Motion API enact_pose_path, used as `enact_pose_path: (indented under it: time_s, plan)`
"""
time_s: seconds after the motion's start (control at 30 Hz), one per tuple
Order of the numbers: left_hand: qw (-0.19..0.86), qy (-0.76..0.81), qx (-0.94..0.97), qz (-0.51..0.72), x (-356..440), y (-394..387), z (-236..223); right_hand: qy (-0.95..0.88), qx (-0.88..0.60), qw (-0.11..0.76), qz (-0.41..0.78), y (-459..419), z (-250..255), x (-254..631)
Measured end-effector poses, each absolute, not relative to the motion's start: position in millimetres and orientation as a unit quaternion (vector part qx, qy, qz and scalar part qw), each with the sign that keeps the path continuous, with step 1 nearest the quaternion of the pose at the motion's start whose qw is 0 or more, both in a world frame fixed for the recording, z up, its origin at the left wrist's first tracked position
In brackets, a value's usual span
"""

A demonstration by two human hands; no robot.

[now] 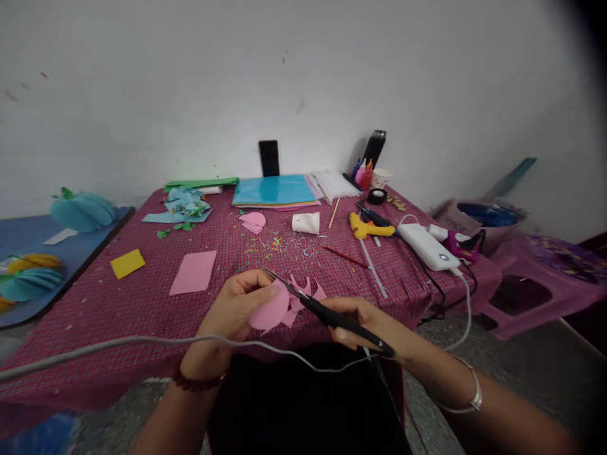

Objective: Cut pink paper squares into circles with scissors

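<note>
Between the thumb and fingers of my left hand (237, 302) is a rounded piece of pink paper (269, 309). My right hand (360, 321) is closed round the handles of black scissors (327, 313). Their blades lie along the upper edge of the pink piece, close to my left thumb. Just behind the blades are curved pink paper scraps (303, 297) at the table's front edge. A pink paper sheet (194, 273) lies left of my left hand, and a small stack of rounded pink pieces (253, 221) lies farther back.
A paper cup (306, 222) lies on its side among coloured shavings. On the right are a yellow glue gun (370, 226), a white power bank (429, 246) and cables. A grey cable (156, 340) crosses in front of my forearms. Blue paper scraps (183, 205) lie at back left.
</note>
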State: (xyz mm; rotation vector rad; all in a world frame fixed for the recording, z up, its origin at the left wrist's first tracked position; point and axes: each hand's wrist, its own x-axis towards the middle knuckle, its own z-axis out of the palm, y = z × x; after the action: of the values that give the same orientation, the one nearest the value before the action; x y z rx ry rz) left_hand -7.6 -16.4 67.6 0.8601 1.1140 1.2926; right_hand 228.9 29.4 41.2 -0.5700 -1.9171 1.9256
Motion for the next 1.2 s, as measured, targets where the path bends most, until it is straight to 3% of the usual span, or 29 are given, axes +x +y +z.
enact_pose_path:
  time_s: [1.2]
  plan:
    - [0.557, 0.506, 0.314, 0.578, -0.8, -16.1, 74.7, -0.668, -0.239, 0.17, 0.684, 27.5, 35.7, 227.1]
